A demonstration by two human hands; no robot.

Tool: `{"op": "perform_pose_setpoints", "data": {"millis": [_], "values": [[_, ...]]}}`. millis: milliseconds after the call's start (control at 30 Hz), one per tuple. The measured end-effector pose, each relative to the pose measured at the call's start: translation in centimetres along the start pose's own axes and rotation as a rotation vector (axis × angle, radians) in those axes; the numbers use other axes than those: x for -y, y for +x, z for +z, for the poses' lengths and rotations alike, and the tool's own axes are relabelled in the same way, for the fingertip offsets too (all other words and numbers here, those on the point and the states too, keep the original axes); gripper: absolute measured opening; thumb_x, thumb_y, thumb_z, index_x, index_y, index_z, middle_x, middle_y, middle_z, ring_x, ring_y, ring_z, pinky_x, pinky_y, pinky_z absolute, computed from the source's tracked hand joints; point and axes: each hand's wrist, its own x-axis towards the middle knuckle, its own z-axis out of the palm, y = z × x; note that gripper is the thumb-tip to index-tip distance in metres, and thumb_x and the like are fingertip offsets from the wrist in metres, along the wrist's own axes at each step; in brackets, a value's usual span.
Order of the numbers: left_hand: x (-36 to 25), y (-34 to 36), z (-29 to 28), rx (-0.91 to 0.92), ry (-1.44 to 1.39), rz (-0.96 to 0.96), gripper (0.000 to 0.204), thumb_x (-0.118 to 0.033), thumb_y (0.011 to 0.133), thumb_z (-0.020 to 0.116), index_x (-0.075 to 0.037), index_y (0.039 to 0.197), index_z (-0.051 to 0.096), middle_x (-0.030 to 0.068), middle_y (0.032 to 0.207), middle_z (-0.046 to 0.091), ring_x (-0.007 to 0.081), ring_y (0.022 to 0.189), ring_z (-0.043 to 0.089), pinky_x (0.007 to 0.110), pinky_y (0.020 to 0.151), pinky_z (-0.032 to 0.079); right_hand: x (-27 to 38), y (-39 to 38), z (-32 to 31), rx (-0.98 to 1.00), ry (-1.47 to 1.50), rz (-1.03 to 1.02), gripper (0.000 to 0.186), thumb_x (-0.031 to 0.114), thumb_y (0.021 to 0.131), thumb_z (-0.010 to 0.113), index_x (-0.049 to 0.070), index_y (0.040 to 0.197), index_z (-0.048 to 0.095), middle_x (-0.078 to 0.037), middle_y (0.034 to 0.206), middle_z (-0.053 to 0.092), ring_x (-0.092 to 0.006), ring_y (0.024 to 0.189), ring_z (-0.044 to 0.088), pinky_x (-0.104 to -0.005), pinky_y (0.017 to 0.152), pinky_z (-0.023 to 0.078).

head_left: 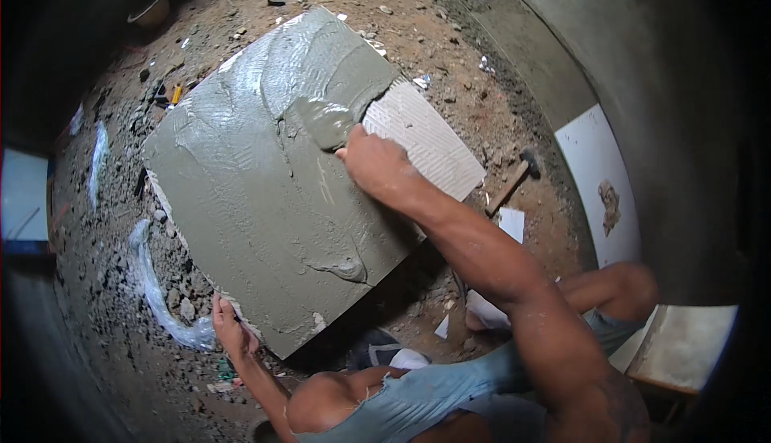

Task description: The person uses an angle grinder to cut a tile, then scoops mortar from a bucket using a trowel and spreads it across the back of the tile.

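A large square tile [430, 134] lies face down before me, its ribbed pale back showing only at the right. Wet grey mortar [241, 170] coats the rest of it, smooth in places and ridged in others. My right hand [376, 162] is closed round the handle of a trowel [325, 124], whose mortar-smeared blade presses into the layer near the bare strip. Most of the handle is hidden in my fist. At the tile's near left corner, my left hand [233, 329] grips the edge, with part of its fingers out of sight.
A hammer [511, 184] lies on the rough dirt ground right of the tile. Clear plastic wrap [152, 282] and a yellow-handled tool [177, 93] lie to the left. A bucket [150, 11] stands far left. White panels [594, 174] lean along the right wall.
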Motion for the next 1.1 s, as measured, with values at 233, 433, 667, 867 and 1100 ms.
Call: {"op": "perform_pose_setpoints", "data": {"millis": [233,433,667,867,1100], "values": [[0.1,0.1,-0.3,0.036,0.051,0.051,0.055,-0.028,0.102,0.053,0.007,0.142,0.039,0.0146,0.135,0.055,0.0209,0.120,0.052,0.032,0.104,0.037,-10.2,-1.0,-2.2,-0.033,-0.059,0.182,0.055,0.043,0.102,0.041,-0.008,0.120,0.052,-0.026,0.099,0.067,-0.0382,0.099,0.067,-0.0457,0.083,0.055],[1.1,0.9,-1.0,-0.044,0.066,0.030,0.053,-0.027,0.101,0.055,0.007,0.140,0.042,0.0108,0.125,0.059,0.0150,0.110,0.055,0.028,0.096,0.042,-20.6,-6.0,-4.4,0.002,0.538,0.671,0.052,0.041,0.100,0.038,-0.006,0.108,0.058,-0.025,0.084,0.064,-0.0403,0.087,0.065,-0.0494,0.078,0.050],[0.5,0.4,-1.1,0.002,0.044,-0.013,0.060,-0.032,0.100,0.056,0.006,0.143,0.039,0.0150,0.135,0.054,0.0207,0.121,0.050,0.032,0.106,0.035,-11.7,-9.1,-2.8,-0.118,0.336,0.219,0.036,0.031,0.100,0.042,0.002,0.112,0.060,-0.027,0.104,0.062,-0.0402,0.097,0.063,-0.0481,0.083,0.050],[-0.3,0.1,0.1,-0.077,0.055,-0.045,0.054,-0.028,0.101,0.055,0.007,0.141,0.041,0.0083,0.120,0.059,0.0148,0.104,0.054,0.027,0.093,0.042,0.3,-4.6,2.8,0.065,0.064,0.032,0.053,0.036,0.100,0.047,-0.008,0.130,0.047,-0.025,0.099,0.067,-0.0366,0.090,0.070,-0.0461,0.074,0.057],[0.0,0.1,-0.3,0.078,-0.129,-0.022,0.053,-0.026,0.102,0.055,0.004,0.143,0.040,0.0094,0.119,0.060,0.0155,0.102,0.056,0.029,0.091,0.045,-10.2,-7.6,-0.8,-0.046,-0.055,0.340,0.039,0.027,0.103,0.040,-0.009,0.114,0.052,-0.029,0.094,0.066,-0.0393,0.093,0.067,-0.0515,0.081,0.054]]}}
